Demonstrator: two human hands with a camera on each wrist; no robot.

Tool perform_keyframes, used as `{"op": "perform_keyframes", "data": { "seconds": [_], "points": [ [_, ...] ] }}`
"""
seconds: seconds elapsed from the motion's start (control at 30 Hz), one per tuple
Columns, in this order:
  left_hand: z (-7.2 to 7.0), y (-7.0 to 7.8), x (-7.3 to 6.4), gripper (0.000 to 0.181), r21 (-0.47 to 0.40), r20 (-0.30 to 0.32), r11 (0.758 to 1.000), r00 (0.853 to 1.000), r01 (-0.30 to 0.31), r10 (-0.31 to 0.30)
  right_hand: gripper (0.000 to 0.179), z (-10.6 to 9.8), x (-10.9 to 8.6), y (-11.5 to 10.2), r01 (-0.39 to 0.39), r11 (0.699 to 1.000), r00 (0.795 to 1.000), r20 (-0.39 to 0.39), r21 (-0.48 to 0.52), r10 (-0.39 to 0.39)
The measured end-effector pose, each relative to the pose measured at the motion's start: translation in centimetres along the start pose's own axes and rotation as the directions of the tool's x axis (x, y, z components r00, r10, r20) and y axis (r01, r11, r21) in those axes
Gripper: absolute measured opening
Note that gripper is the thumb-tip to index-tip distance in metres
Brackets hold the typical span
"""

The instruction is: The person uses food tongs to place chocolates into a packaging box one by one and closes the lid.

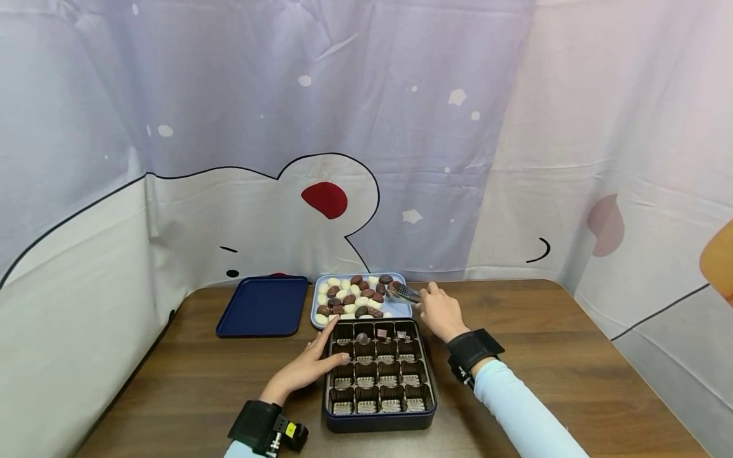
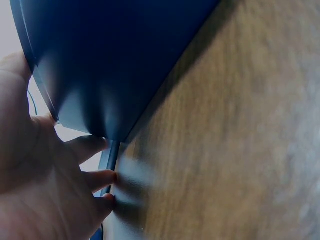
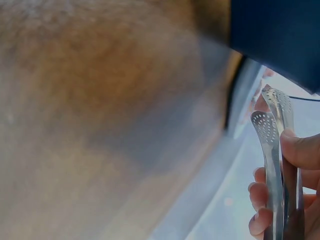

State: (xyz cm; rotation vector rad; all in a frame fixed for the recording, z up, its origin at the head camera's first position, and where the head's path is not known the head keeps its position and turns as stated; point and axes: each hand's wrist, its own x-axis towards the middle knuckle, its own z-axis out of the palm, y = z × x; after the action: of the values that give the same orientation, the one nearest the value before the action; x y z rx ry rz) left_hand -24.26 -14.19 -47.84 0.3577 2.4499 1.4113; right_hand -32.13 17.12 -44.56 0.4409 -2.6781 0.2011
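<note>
A dark blue box (image 1: 379, 422) with a brown plastic insert of several compartments stands in front of me; small pieces sit in its back row. My left hand (image 1: 306, 367) rests at its back left, thumb over the rim and fingers stretched along the side. In the left wrist view the fingertips lie against the box wall (image 2: 110, 65) near its corner. My right hand (image 1: 443, 313) grips metal tongs (image 1: 405, 292) with perforated tips, which reach over the right part of a light blue tray (image 1: 403, 310). White and brown chocolates (image 1: 349, 299) fill that tray. Between the tong tips I cannot tell what is held.
A dark blue lid-like tray (image 1: 263, 307) lies at the back left of the wooden table (image 1: 515, 375). Behind the table's far edge hangs a printed cloth (image 1: 424, 159). The light blue tray sits right behind the box.
</note>
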Motion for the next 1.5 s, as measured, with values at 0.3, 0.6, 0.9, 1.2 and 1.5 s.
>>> {"op": "perform_keyframes", "data": {
  "seconds": [0.3,0.6,0.9,1.2,1.5],
  "points": [
    [-0.2,-0.2,0.0,0.092,0.005,0.003,0.999,0.999,-0.033,0.033,0.031,-2.9,-0.1,-1.5,0.052,0.998,0.998,-0.033,0.044,-0.05],
    [-0.1,-2.0,1.0,0.105,-0.036,0.019,0.999,1.0,-0.007,0.008,0.03,-4.9,-1.2,-4.7,0.197,0.978,0.98,-0.041,0.074,-0.194],
    [-0.1,-0.5,0.2,0.098,-0.021,0.006,1.0,1.0,-0.017,0.017,0.024,-5.5,-2.3,-6.8,0.353,0.933,0.936,-0.016,0.067,-0.353],
    [0.0,-1.4,0.7,0.098,-0.014,0.013,1.0,1.0,-0.005,0.005,0.029,-4.8,-2.8,-7.2,0.413,0.91,0.911,-0.005,0.048,-0.413],
    [0.0,-1.8,1.0,0.102,-0.043,0.013,0.999,1.0,-0.024,0.025,0.024,-5.4,-2.3,-6.6,0.358,0.928,0.933,0.003,0.105,-0.36]
  ]
}}
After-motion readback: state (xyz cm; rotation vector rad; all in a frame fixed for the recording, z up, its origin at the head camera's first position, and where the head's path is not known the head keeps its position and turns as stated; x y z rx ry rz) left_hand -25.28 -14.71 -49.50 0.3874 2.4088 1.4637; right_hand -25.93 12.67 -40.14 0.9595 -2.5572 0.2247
